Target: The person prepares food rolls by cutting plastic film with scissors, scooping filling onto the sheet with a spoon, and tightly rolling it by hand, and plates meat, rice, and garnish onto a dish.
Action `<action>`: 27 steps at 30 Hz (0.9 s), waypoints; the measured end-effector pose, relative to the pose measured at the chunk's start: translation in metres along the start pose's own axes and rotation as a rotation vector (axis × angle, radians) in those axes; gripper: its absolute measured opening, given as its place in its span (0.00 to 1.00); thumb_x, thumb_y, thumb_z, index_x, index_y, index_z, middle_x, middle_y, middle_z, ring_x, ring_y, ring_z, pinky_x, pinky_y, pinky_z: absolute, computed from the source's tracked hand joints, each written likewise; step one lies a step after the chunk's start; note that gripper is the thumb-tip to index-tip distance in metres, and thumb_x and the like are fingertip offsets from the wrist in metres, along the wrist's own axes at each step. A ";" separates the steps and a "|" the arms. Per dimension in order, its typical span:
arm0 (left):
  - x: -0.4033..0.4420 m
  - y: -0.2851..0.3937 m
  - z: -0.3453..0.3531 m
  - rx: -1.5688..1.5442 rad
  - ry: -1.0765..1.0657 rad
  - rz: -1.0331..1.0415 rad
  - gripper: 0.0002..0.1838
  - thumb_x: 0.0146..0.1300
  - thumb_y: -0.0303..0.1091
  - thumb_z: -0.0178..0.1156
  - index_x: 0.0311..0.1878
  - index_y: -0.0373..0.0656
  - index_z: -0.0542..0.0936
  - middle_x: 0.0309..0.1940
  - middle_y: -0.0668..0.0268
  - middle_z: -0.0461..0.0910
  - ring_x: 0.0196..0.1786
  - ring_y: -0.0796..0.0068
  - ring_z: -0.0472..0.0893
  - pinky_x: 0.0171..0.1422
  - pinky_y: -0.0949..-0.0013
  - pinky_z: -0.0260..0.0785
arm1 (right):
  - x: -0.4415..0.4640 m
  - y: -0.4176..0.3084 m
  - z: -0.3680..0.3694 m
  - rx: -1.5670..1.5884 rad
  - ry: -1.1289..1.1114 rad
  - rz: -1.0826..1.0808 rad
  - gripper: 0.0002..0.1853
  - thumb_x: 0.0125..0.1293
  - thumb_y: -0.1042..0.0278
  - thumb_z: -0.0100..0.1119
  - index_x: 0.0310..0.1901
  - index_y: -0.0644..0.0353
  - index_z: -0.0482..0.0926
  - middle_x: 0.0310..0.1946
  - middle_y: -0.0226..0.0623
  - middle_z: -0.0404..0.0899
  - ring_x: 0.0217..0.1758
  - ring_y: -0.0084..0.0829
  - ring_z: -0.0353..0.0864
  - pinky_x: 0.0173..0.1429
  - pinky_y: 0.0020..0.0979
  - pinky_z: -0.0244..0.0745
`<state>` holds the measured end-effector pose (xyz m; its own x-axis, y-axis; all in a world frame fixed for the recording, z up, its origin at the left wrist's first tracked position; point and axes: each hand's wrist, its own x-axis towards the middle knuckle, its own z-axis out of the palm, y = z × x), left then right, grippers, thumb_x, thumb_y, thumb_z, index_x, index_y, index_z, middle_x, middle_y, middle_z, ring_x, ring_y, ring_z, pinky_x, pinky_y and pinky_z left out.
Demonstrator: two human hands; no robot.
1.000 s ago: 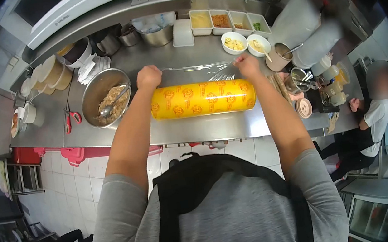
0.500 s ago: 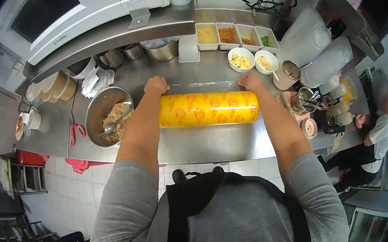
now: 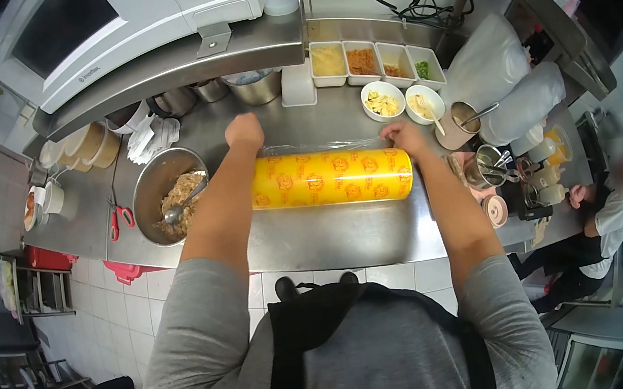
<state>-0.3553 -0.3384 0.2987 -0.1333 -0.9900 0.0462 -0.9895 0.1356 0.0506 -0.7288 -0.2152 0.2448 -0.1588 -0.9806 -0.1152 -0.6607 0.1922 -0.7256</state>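
Observation:
A thick roll of plastic wrap (image 3: 331,178), yellow with red print, lies crosswise on the steel counter in front of me. A strip of clear film (image 3: 321,147) shows along its far side. My left hand (image 3: 244,133) is closed beyond the roll's left end; what its fingers hold, if anything, is hidden. At the roll's right end, my right hand (image 3: 403,136) has its fingers pinched at the film's corner. A metal bowl (image 3: 143,190) left of my left forearm holds a pale minced mixture (image 3: 186,186) and a spoon (image 3: 174,213).
Red-handled scissors (image 3: 120,216) lie left of the bowl. At the back stand food tubs (image 3: 329,81) and two white bowls (image 3: 385,115). Cups, utensils and bottles (image 3: 547,175) crowd the right side, near another person (image 3: 614,221). A shelf (image 3: 257,55) with a microwave overhangs the back left.
The film behind the roll now shows as a narrower, bunched strip. My left hand has shifted slightly up and left, away from the film's corner. The right hand has moved slightly nearer the roll.

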 end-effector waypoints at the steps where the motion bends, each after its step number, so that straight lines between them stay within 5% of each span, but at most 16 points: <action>1: -0.009 0.009 -0.018 -0.060 -0.003 0.059 0.12 0.61 0.38 0.57 0.44 0.44 0.83 0.42 0.59 0.84 0.45 0.56 0.83 0.48 0.56 0.75 | -0.006 -0.002 -0.004 0.010 0.055 0.004 0.08 0.59 0.72 0.59 0.39 0.55 0.85 0.32 0.38 0.85 0.37 0.33 0.84 0.45 0.32 0.76; 3: -0.027 0.030 -0.049 -0.179 -0.005 0.173 0.12 0.60 0.39 0.59 0.44 0.46 0.83 0.41 0.59 0.84 0.45 0.55 0.82 0.48 0.57 0.75 | -0.018 -0.006 -0.013 0.029 0.164 0.007 0.09 0.61 0.73 0.56 0.41 0.56 0.85 0.34 0.40 0.85 0.39 0.34 0.84 0.47 0.32 0.76; 6: -0.035 0.056 -0.043 -0.385 -0.395 0.500 0.13 0.62 0.39 0.56 0.45 0.46 0.83 0.36 0.62 0.85 0.40 0.62 0.83 0.46 0.62 0.75 | -0.030 -0.048 -0.014 0.157 0.178 -0.265 0.10 0.62 0.76 0.53 0.40 0.61 0.84 0.36 0.39 0.84 0.39 0.33 0.83 0.47 0.32 0.77; 9: -0.010 0.074 -0.008 -0.520 -0.906 0.387 0.14 0.63 0.38 0.52 0.44 0.44 0.83 0.38 0.61 0.84 0.38 0.66 0.83 0.45 0.66 0.75 | -0.005 -0.113 0.001 0.483 -0.369 -0.066 0.11 0.66 0.77 0.48 0.42 0.63 0.82 0.34 0.32 0.82 0.37 0.24 0.80 0.46 0.27 0.78; 12: 0.010 0.071 0.047 -0.498 -0.803 0.388 0.14 0.60 0.34 0.52 0.43 0.47 0.85 0.40 0.59 0.84 0.37 0.63 0.82 0.43 0.60 0.74 | 0.020 -0.128 0.040 0.287 -0.592 0.145 0.12 0.65 0.73 0.48 0.40 0.62 0.83 0.32 0.34 0.82 0.38 0.27 0.81 0.45 0.31 0.78; 13: 0.014 0.072 0.058 -0.383 -0.523 0.544 0.14 0.59 0.34 0.52 0.43 0.47 0.85 0.40 0.58 0.84 0.37 0.63 0.82 0.42 0.59 0.74 | 0.027 -0.122 0.056 0.119 -0.595 0.163 0.11 0.65 0.71 0.49 0.40 0.61 0.83 0.32 0.34 0.82 0.38 0.28 0.81 0.44 0.32 0.78; 15: 0.015 0.069 0.075 -0.140 0.030 0.805 0.14 0.59 0.32 0.52 0.43 0.46 0.85 0.39 0.57 0.84 0.37 0.62 0.82 0.42 0.58 0.74 | 0.048 -0.097 0.077 -0.118 -0.220 -0.146 0.11 0.65 0.69 0.49 0.40 0.60 0.83 0.31 0.34 0.81 0.38 0.29 0.81 0.43 0.34 0.78; 16: 0.008 0.071 0.059 -0.246 -0.129 0.709 0.14 0.59 0.32 0.52 0.43 0.46 0.85 0.39 0.58 0.84 0.38 0.62 0.82 0.43 0.59 0.74 | 0.051 -0.088 0.084 -0.232 -0.040 -0.290 0.11 0.65 0.69 0.49 0.40 0.60 0.83 0.31 0.34 0.81 0.38 0.29 0.80 0.43 0.35 0.78; 17: -0.004 0.074 0.028 -0.350 -0.291 0.610 0.13 0.60 0.32 0.53 0.44 0.45 0.84 0.40 0.59 0.84 0.39 0.63 0.82 0.45 0.60 0.74 | 0.037 -0.109 0.067 -0.196 -0.023 -0.199 0.11 0.64 0.70 0.49 0.39 0.58 0.83 0.34 0.40 0.83 0.39 0.36 0.82 0.43 0.37 0.78; 20: -0.008 0.069 0.026 -0.524 -0.679 0.309 0.13 0.60 0.35 0.55 0.44 0.44 0.84 0.40 0.60 0.84 0.41 0.62 0.81 0.47 0.63 0.73 | 0.056 -0.073 0.089 0.659 -0.570 0.337 0.12 0.64 0.70 0.47 0.39 0.58 0.83 0.36 0.42 0.84 0.38 0.38 0.82 0.42 0.36 0.78; 21: -0.003 0.066 0.034 -0.560 -0.787 0.207 0.13 0.60 0.36 0.56 0.44 0.44 0.84 0.41 0.61 0.84 0.41 0.61 0.81 0.48 0.63 0.73 | 0.027 -0.107 0.065 0.384 -0.533 0.422 0.12 0.66 0.71 0.45 0.39 0.59 0.82 0.35 0.39 0.84 0.36 0.34 0.82 0.40 0.34 0.78; 23: 0.004 0.049 0.036 -0.284 -0.516 0.266 0.15 0.62 0.41 0.55 0.42 0.42 0.84 0.40 0.58 0.84 0.42 0.58 0.82 0.49 0.61 0.73 | 0.040 -0.093 0.055 -0.310 -0.353 -0.035 0.13 0.67 0.70 0.45 0.39 0.61 0.82 0.34 0.38 0.83 0.35 0.32 0.81 0.39 0.33 0.77; 24: 0.008 0.045 0.034 -0.144 -0.377 0.295 0.16 0.63 0.43 0.55 0.41 0.41 0.85 0.39 0.57 0.85 0.43 0.56 0.83 0.50 0.59 0.73 | 0.041 -0.088 0.047 -0.325 -0.327 -0.064 0.14 0.68 0.68 0.45 0.40 0.62 0.82 0.34 0.39 0.84 0.36 0.33 0.81 0.40 0.34 0.76; 25: 0.002 0.046 0.018 -0.228 -0.493 0.372 0.17 0.64 0.45 0.54 0.44 0.43 0.84 0.42 0.58 0.84 0.46 0.56 0.82 0.52 0.59 0.72 | 0.039 -0.086 0.039 -0.340 -0.301 -0.093 0.14 0.68 0.67 0.45 0.41 0.63 0.82 0.34 0.40 0.84 0.36 0.33 0.81 0.41 0.34 0.76; 27: -0.020 0.046 -0.014 -0.394 -0.734 0.520 0.19 0.66 0.49 0.52 0.50 0.47 0.82 0.47 0.61 0.83 0.51 0.56 0.80 0.57 0.58 0.70 | 0.017 -0.077 0.034 0.288 -0.412 0.246 0.17 0.69 0.61 0.48 0.43 0.64 0.82 0.37 0.44 0.84 0.38 0.38 0.82 0.44 0.36 0.76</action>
<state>-0.3975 -0.3118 0.3141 -0.6810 -0.5632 -0.4680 -0.7256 0.4327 0.5351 -0.6559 -0.2480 0.2760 0.0551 -0.8535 -0.5182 -0.4040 0.4556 -0.7932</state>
